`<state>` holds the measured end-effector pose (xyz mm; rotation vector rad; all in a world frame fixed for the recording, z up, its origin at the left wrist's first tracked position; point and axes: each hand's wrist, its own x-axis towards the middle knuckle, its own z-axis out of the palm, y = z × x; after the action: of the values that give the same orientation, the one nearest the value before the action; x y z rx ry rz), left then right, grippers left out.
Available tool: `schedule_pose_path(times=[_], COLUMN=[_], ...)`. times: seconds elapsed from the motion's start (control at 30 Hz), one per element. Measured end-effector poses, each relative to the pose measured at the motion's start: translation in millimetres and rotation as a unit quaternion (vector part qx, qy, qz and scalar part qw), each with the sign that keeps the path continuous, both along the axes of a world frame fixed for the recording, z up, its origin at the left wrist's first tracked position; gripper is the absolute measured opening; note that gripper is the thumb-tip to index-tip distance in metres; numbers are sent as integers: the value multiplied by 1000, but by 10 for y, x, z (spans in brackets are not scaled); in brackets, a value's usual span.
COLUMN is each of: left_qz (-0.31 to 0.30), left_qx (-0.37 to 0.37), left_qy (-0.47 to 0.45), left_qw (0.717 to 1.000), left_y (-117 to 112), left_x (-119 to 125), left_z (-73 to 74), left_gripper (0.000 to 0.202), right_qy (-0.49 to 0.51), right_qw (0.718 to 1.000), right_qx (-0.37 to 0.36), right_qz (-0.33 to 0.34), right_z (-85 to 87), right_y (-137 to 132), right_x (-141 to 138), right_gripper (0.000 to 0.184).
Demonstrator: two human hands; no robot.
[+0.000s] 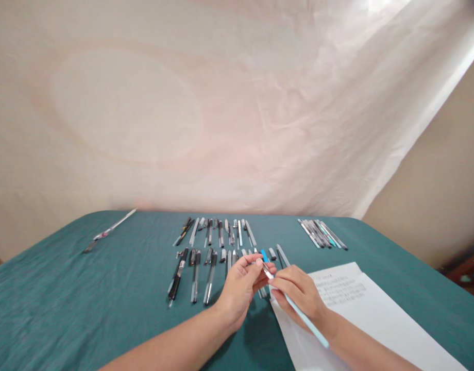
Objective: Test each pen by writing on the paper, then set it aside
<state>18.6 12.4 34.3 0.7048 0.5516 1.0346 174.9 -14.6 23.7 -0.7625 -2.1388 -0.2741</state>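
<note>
A light blue pen (306, 320) slants across the front of me, its clear front end up and to the left. My right hand (302, 292) is closed around its barrel, over the corner of the paper. At the front end, my left hand (239, 289) pinches the pen between thumb and fingers. Whether a small part sits in that pinch is too small to tell. Just behind the left fingertips shows a bright blue piece (264, 256), partly hidden. Some pens on the table are covered by my left hand.
Written sheets of paper (391, 319) lie to the right on the green cloth (117, 293). Pens and caps form a back row (220, 234) and a front row (196, 278). A bundle of pens (322, 234) lies back right, a long thin item (111, 229) far left.
</note>
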Motion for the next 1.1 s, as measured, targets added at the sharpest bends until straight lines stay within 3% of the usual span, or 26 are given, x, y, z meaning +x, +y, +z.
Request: schedule_pose_path(times=[0.37, 0.67, 0.93, 1.1], left_qz=[-7, -6, 16, 114], left_qx=[28, 38, 25, 17], left_qy=[7, 7, 14, 19], left_qw=[1000, 999, 999, 993], left_y=[-30, -93, 56, 255], left_x=[7, 16, 12, -44], left_z=[-15, -26, -84, -100], left_gripper=[27, 24, 27, 24], right_qy=[-87, -82, -86, -44], right_qw=[995, 994, 996, 995], right_qx=[46, 66, 4, -87], right_qz=[-29, -22, -38, -38], right_z=[-40, -41, 16, 137], right_y=[30, 28, 83, -6], right_x=[12, -12, -37, -30], right_gripper=[34, 34, 30, 31])
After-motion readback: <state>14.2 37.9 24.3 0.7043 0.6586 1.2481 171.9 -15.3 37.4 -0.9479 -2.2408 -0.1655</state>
